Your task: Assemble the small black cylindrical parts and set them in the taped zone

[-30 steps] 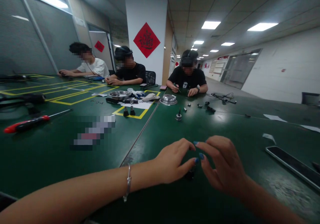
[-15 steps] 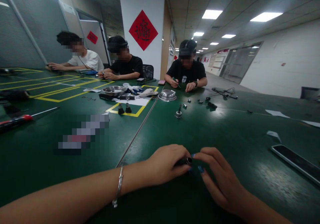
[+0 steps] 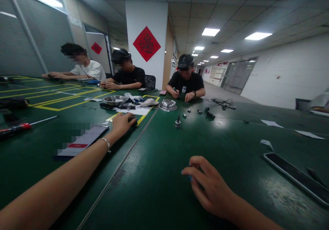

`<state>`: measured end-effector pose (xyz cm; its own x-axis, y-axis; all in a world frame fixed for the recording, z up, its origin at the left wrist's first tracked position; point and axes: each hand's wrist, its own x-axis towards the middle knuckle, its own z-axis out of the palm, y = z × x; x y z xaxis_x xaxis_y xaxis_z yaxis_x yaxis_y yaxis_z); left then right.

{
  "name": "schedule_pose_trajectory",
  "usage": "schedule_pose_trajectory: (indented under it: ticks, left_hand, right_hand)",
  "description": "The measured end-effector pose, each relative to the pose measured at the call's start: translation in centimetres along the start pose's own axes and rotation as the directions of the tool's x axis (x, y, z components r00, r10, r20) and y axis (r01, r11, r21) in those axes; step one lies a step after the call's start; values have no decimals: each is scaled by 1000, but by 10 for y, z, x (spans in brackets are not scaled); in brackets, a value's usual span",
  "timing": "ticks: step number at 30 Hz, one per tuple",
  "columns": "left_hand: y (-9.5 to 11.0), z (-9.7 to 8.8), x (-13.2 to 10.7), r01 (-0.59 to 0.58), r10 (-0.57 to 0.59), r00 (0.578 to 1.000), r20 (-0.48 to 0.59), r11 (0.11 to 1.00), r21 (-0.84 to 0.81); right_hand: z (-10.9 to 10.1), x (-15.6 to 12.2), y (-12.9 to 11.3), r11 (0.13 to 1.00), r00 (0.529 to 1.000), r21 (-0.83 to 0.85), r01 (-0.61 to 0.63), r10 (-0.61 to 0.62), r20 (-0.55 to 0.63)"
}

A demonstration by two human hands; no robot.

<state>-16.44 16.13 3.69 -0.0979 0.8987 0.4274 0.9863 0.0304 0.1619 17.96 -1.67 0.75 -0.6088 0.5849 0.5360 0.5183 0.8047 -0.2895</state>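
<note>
My left hand (image 3: pixel 122 122) is stretched far forward on the green table (image 3: pixel 180 154), beside the yellow tape corner (image 3: pixel 141 119). Its fingers curl around a small black part (image 3: pixel 133 118) at the fingertips. A silver bracelet (image 3: pixel 106 143) circles that wrist. My right hand (image 3: pixel 208 187) rests near me on the table. Its fingers are curled towards the thumb, and whatever they hold is hidden. Blue nails show at its fingertips.
A phone (image 3: pixel 84 139) lies just left of my left arm and a red-handled screwdriver (image 3: pixel 15 129) lies further left. Metal bowls (image 3: pixel 115 100) (image 3: pixel 167 104), a small metal part (image 3: pixel 177 123) and black bits lie mid-table. A dark flat device (image 3: pixel 295 177) lies right. Three people work opposite.
My hands were together near me over a small black part. My left hand has now reached forward to the yellow tape; my right hand stayed near me and curled.
</note>
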Motion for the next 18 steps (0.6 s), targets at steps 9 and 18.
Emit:
schedule_pose_trajectory:
  ticks: [9,18]
  left_hand:
    - [-3,4,1,-38,38,999,2,999,-15]
    - [-12,-3,-7,116,-106,944,-311,993,13]
  right_hand:
    - [-1,1,1,1000,1000,-27,-2,3,14]
    - [-1,0,1,997,999,-64,46,-45,22]
